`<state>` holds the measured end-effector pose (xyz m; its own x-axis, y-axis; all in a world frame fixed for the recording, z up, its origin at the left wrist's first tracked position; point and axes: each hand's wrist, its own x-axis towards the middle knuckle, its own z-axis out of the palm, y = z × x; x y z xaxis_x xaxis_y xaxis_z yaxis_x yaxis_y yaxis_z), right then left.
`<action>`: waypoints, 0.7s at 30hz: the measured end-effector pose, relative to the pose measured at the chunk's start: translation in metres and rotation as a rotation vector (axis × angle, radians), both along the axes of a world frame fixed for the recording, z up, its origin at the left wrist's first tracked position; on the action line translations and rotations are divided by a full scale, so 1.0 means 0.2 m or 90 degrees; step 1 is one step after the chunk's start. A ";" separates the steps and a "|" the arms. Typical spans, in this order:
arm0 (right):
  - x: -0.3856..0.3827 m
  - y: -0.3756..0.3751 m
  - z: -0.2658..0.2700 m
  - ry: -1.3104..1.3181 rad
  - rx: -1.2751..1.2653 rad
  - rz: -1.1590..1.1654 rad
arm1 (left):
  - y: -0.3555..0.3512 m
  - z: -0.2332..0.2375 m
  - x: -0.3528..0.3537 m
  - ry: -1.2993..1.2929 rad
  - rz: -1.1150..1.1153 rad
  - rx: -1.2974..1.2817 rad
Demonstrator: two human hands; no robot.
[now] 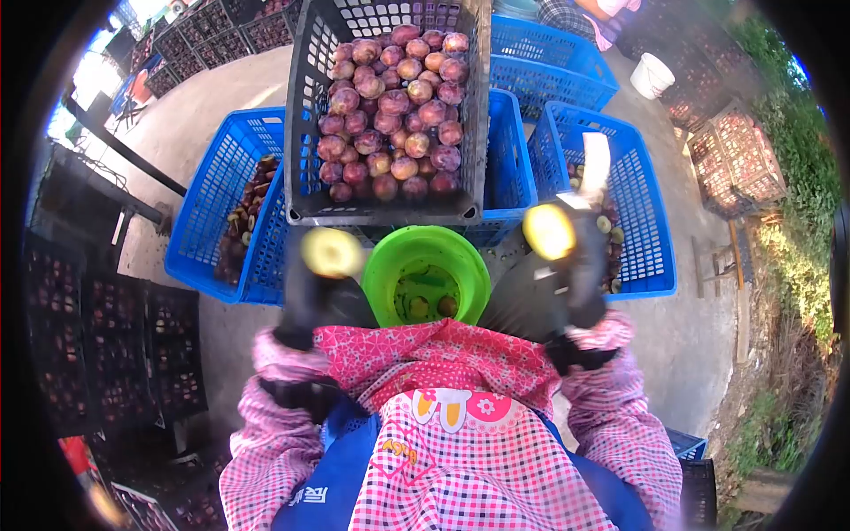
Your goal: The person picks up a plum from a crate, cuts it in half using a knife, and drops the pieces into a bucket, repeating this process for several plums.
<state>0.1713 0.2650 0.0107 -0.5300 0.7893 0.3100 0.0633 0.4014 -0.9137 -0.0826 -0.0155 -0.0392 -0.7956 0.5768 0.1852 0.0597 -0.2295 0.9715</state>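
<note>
Both my hands wear dark gloves and are blurred by motion. In my left hand point(320, 296) is a cut plum half point(332, 252), its yellow face turned up. My right hand point(580, 274) holds another plum half point(549, 232) and a knife point(595, 166), whose pale blade points away from me. Between the hands stands a green bucket point(379, 274) with a few fruit pieces at its bottom. Beyond it, a black crate point(301, 150) holds many whole purple plums point(394, 115).
Blue crates stand left point(190, 230) and right point(651, 221) with cut plums inside. More blue crates point(553, 53) sit behind. Stacked dark crates point(115, 341) line the left side. A white bucket point(652, 76) and another person point(584, 18) are at the back right.
</note>
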 end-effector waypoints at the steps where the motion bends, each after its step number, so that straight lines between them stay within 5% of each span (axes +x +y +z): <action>1: 0.09 0.14 0.07 0.154 -0.260 -0.057 | -0.15 0.07 -0.24 -0.118 0.060 -0.006; 2: 0.16 0.24 0.16 -0.017 0.203 -0.181 | -0.23 0.36 -0.38 -0.016 0.118 -0.308; 3: 0.25 0.35 0.26 -0.212 0.198 -0.255 | -0.35 0.29 -0.62 0.179 0.186 -0.414; 4: 0.30 0.41 0.25 -0.211 0.196 -0.258 | -0.29 0.33 -0.64 0.182 0.184 -0.414; 6: 0.34 0.49 0.22 -0.146 0.266 -0.324 | -0.11 0.42 -0.60 0.734 0.425 -0.475; 8: 0.24 0.37 0.27 -0.141 0.105 -0.281 | 0.17 0.31 -0.62 0.561 0.144 -0.404; 12: 0.09 0.32 0.17 -0.285 0.282 -0.195 | 0.65 0.16 -0.79 0.823 0.088 -0.592; 21: 0.05 0.29 0.00 -0.163 0.139 -0.151 | 1.13 0.11 -1.14 0.687 0.071 -0.742</action>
<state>0.1814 0.3231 0.0104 -0.4233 0.8293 0.3648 0.3920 0.5307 -0.7515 -0.3113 0.2098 -0.0167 -0.6352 0.7502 0.1837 0.7712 0.6291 0.0973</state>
